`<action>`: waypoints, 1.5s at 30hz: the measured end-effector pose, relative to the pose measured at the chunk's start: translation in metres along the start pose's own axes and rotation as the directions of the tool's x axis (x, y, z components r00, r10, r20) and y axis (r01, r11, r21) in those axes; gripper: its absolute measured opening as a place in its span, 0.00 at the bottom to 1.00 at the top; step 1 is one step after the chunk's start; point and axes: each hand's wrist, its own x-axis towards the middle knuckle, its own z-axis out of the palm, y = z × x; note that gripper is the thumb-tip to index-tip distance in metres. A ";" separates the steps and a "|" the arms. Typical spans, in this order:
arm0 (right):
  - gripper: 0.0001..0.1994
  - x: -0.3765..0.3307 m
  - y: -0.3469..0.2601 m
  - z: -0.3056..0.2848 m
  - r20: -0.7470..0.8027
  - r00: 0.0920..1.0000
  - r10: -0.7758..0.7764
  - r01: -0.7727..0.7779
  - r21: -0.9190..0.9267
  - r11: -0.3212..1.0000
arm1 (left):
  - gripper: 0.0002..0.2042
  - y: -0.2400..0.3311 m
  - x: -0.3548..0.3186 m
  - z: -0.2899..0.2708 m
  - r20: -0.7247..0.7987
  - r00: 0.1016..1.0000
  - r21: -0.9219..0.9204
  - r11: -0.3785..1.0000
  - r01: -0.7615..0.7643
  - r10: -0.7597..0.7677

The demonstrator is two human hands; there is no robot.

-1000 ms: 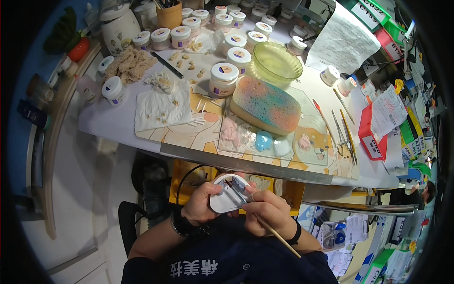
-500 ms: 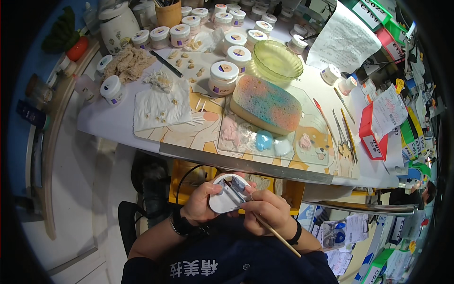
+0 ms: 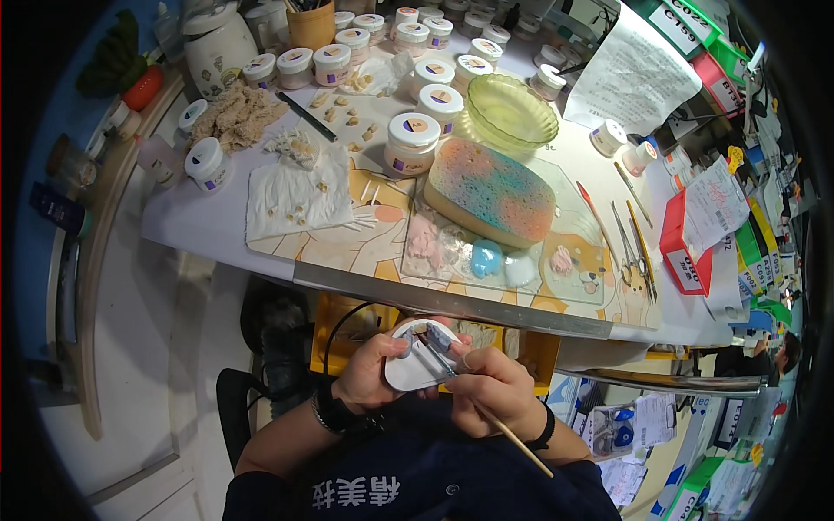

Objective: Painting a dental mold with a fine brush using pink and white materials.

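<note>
My left hand (image 3: 367,372) is wrapped round a white dental model (image 3: 407,373), held just below the table's front edge. Greyish teeth line the curved far side of the model. A slim brush (image 3: 519,443) with a pale wooden handle is pinched in my right hand (image 3: 493,389). Its dark tip reaches into the model near a dark gap between the teeth; whether it touches is too small to tell. On the table beyond lie a glass slab (image 3: 569,288) with pink, blue and white paste, and a speckled sponge (image 3: 491,193).
A green glass bowl (image 3: 511,117) stands behind the sponge, among several white-lidded jars (image 3: 412,143). Tiny tooth-like pieces rest on a folded tissue (image 3: 282,191). Tweezers (image 3: 624,252) lie to the right, near a red tray (image 3: 682,243). Under the table edge is a yellow drawer (image 3: 334,330).
My right hand has shifted very slightly with the brush, and its fingers sit a little lower. The model and my left hand stay in place.
</note>
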 end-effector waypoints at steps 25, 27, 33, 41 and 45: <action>0.13 0.004 -0.003 -0.001 -0.012 1.000 0.004 -0.005 -0.117 0.993 | 0.30 0.000 0.000 0.000 -0.006 1.000 0.013 1.000 -0.002 0.002; 0.13 0.004 -0.004 -0.001 -0.014 1.000 0.005 -0.007 -0.126 0.992 | 0.30 -0.001 0.000 0.000 -0.010 1.000 0.019 1.000 -0.002 0.002; 0.11 0.006 -0.003 0.000 -0.015 0.999 -0.032 0.030 -0.134 0.990 | 0.30 -0.002 0.000 0.000 -0.051 0.999 0.040 0.999 -0.006 0.008; 0.13 0.003 -0.006 -0.001 0.017 0.999 0.040 -0.037 -0.134 0.990 | 0.30 -0.001 0.001 0.001 -0.046 0.999 0.059 0.998 -0.011 0.014; 0.13 0.004 -0.005 -0.001 -0.002 1.000 0.023 -0.023 -0.126 0.992 | 0.30 -0.002 0.001 0.002 -0.062 0.998 0.066 0.998 -0.013 0.017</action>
